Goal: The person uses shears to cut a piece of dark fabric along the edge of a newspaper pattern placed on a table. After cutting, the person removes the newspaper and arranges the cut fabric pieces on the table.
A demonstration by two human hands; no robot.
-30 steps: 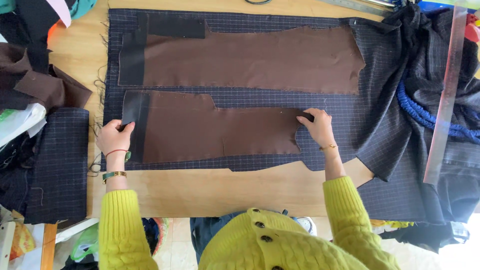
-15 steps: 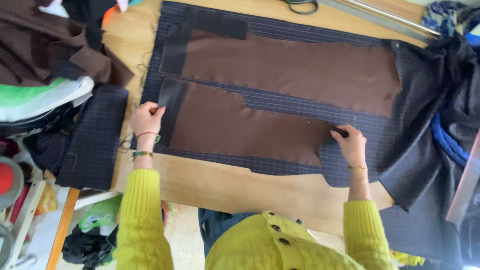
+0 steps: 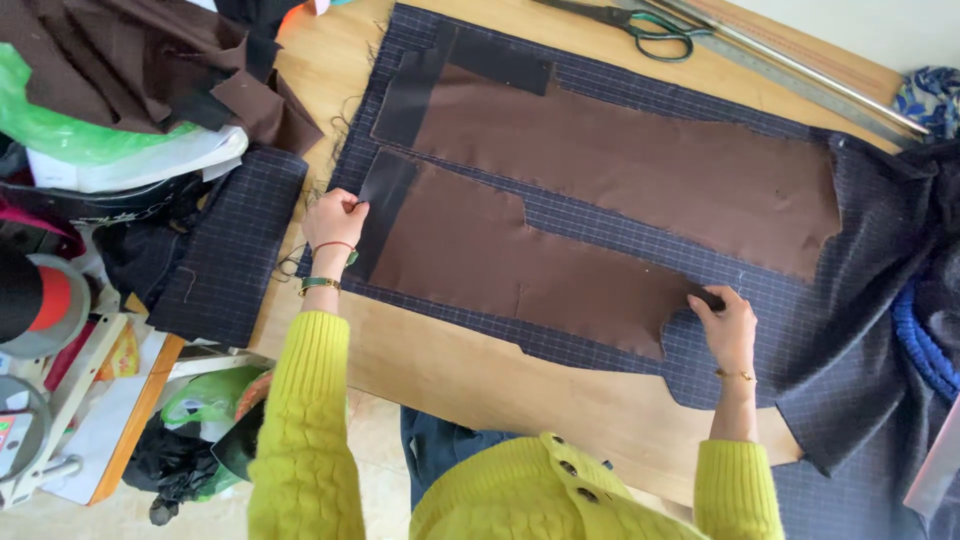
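Note:
Two brown fabric pieces lie on a dark navy checked cloth (image 3: pixel 600 80) spread over a wooden table (image 3: pixel 470 380). My left hand (image 3: pixel 333 220) pinches the left end of the nearer brown piece (image 3: pixel 510 260), where a black strip is attached. At that piece's right end, my right hand (image 3: pixel 725 325) grips a dark corner. The farther brown piece (image 3: pixel 620 160) lies parallel above it, untouched. I wear yellow knitted sleeves and bracelets on both wrists.
Scissors (image 3: pixel 630 20) and a long metal ruler (image 3: pixel 800 65) lie at the table's far edge. Heaped brown and dark fabric with a green bag (image 3: pixel 110 120) sits at the left. A folded checked piece (image 3: pixel 230 250) hangs off the left edge. Blue cord (image 3: pixel 920 350) lies at the right.
The view has swung left and tilted. Both hands stay on the ends of the nearer brown piece, and the left hand has gone from resting flat to pinching its edge.

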